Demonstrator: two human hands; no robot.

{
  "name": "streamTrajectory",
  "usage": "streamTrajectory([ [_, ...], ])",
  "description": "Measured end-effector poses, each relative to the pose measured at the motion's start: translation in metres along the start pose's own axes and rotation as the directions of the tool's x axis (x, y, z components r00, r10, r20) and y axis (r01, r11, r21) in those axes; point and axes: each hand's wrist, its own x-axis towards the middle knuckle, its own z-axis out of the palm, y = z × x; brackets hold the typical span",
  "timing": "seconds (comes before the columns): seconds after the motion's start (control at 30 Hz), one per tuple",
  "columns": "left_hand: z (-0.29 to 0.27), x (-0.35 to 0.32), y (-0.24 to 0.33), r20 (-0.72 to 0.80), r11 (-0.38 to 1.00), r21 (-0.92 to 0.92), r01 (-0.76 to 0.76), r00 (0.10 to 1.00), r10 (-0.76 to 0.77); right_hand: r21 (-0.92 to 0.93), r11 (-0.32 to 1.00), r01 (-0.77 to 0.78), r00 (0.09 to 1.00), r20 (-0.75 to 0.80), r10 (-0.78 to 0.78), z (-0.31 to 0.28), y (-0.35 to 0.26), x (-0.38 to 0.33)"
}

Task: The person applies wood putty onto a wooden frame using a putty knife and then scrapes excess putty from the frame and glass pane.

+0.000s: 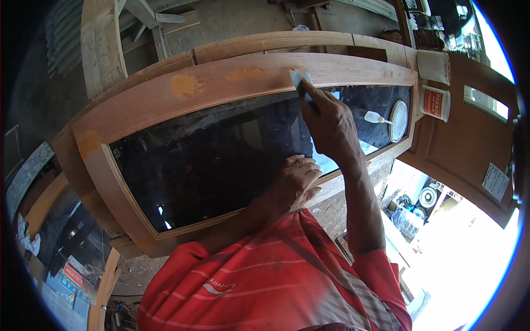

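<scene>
The person's right hand (330, 124) is closed around a small pale flat tool (298, 76). The tool is just past the far edge of the dark glass (210, 160), on the wooden frame (127, 118) that goes all around it. The left hand (295, 182) holds nothing that shows; it lies loosely spread at the near edge of the glass. Orange patches (186, 85) mark the wood beyond the glass.

The tool looks light and thin, and may bend a bit, so it is best pinched at the end away from the wood. The frame looks stiff and heavy. It should be held by its wooden sides, because the glass looks slippery and could crack.
</scene>
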Motion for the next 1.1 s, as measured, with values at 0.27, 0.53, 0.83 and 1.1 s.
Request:
streamTrajectory([
  [0.27,-0.008,0.001,0.004,0.016,1.000,0.022,-0.008,1.000,0.008,0.258,0.964,-0.065,0.994,-0.068,0.085,-0.003,0.013,-0.038],
  [0.53,-0.006,0.004,-0.002,0.043,0.993,0.088,-0.077,0.996,0.074,0.508,0.786,-0.352,0.881,-0.105,0.462,-0.014,0.063,-0.101],
  [0.83,-0.010,0.011,0.006,0.065,0.966,0.235,-0.108,0.993,0.096,0.448,0.768,-0.458,0.663,-0.402,0.631,0.005,0.161,-0.271],
  [1.1,-0.005,0.011,0.007,0.085,0.926,0.356,-0.127,0.991,0.103,0.452,0.752,-0.479,0.697,-0.325,0.639,0.132,0.176,-0.317],
])
